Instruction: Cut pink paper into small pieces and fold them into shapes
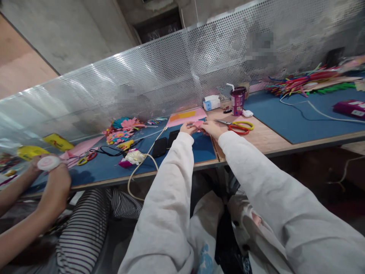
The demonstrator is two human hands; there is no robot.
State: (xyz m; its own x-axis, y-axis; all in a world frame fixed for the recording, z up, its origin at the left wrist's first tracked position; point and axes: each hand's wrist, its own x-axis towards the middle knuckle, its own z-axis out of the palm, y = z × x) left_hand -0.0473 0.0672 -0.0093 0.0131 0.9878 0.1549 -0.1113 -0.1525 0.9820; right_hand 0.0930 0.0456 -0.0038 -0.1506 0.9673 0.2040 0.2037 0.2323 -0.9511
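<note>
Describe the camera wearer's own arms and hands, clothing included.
The left sleeve and right sleeve are long, loose, off-white and creased, reaching the wrists, with no visible markings. The left hand and right hand wear no gloves.

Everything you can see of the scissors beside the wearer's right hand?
The scissors have grey, metal-looking blades and two looped handles, one yellow, one red-orange; their material looks like plastic. They lie on the wood-toned tabletop, nearer the wearer than the purple cup, blades toward the right hand, loops pointing away from it. The loops are spread; how far the blades part is too small to tell. Contact with the hand or pale sleeve is unclear.
</note>
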